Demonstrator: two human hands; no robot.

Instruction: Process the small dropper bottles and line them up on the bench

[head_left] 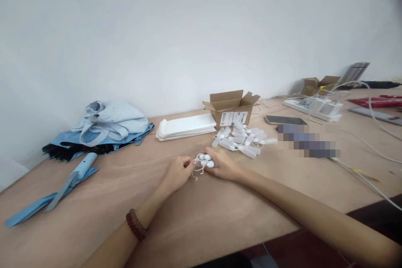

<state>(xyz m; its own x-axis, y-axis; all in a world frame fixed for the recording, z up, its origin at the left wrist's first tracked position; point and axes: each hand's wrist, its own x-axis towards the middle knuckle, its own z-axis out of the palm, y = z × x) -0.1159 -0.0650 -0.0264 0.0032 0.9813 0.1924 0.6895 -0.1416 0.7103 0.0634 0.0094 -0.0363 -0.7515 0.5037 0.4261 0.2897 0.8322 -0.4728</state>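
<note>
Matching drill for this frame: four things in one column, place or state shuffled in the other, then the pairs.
Things
1. cardboard box
2. phone
3. bead bracelet
4. white corded pieces

Place or state
A. on the person's left wrist
B. flaps open, near the wall
C. gripped in the right hand
D. flat on the table, right of the box

Pairs: 1-B, 2-D, 3-A, 4-C

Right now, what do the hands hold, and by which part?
Right hand grips a bunch of white pieces by their bodies; left hand touches their cords, hold unclear.
</note>
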